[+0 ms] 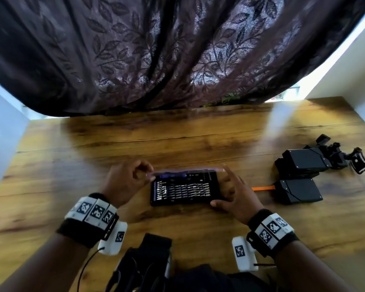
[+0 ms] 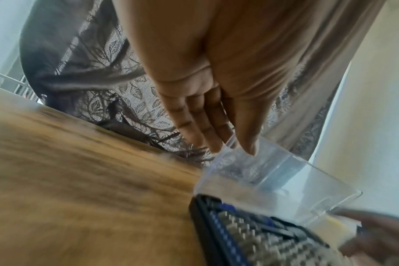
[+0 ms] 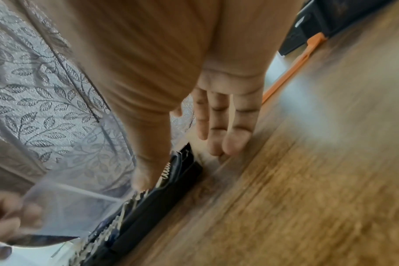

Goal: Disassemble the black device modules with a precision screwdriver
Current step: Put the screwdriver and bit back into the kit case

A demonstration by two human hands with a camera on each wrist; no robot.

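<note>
The bit case (image 1: pixel 180 191) lay on the counter (image 1: pixel 177 140) between the two grips, the left hand (image 1: pixel 124 182) at its left end and the right hand (image 1: pixel 233 193) at its right end. The clear lid (image 2: pixel 273 180) stood raised over the case's far edge, pinched by the left grip. To the right of the right grip lay the pry tool (image 1: pixel 262 188), and beyond it the device modules (image 1: pixel 299 178), with the curtain (image 1: pixel 156 49) behind them all.

Both forearms reach in from six o'clock toward twelve, each wrist wrapped in a black band with white coded tags. The left hand (image 1: pixel 126 182) sits at about eleven o'clock of the right, its fingers (image 2: pixel 194 124) and thumb closed in a pinch. The right hand (image 1: pixel 234 194) is spread, fingers (image 3: pixel 235 129) straight toward twelve, thumb angled toward nine.
</note>
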